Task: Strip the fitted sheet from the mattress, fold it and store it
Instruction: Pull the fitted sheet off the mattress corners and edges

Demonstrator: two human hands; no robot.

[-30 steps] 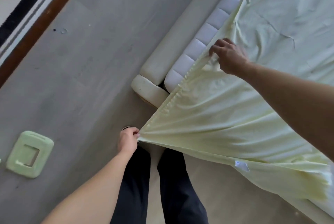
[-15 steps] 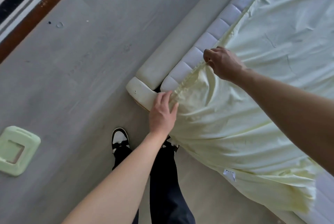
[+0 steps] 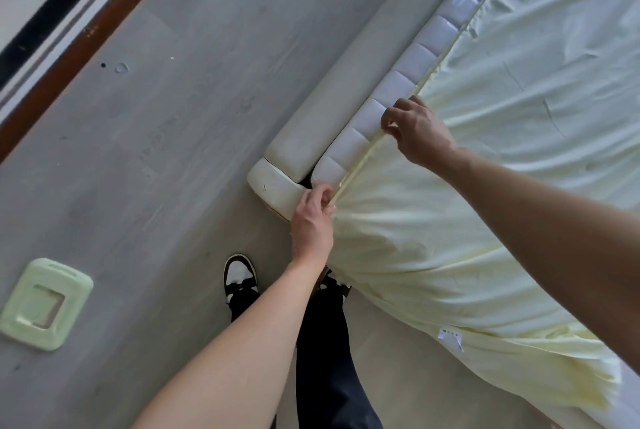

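A pale yellow fitted sheet (image 3: 485, 186) covers the white quilted mattress (image 3: 408, 61), whose side panels show along the sheet's elastic edge. At the mattress corner my left hand (image 3: 311, 220) pinches the sheet's hem between thumb and fingers. Farther up the same edge my right hand (image 3: 419, 130) grips the hem with curled fingers. The hem runs taut between the two hands. A small white label (image 3: 450, 338) hangs on the loose sheet draped over the bed's foot end.
The cream padded bed frame (image 3: 332, 109) runs beside the mattress and ends in a rounded corner (image 3: 273, 186). A light green square lid or tray (image 3: 45, 304) lies on the grey floor at left. My black-and-white shoe (image 3: 240, 276) stands close to the bed corner.
My left hand went from pulling the sheet corner out over the floor to the mattress corner, where it now pinches the hem. My right hand slid slightly along the edge.
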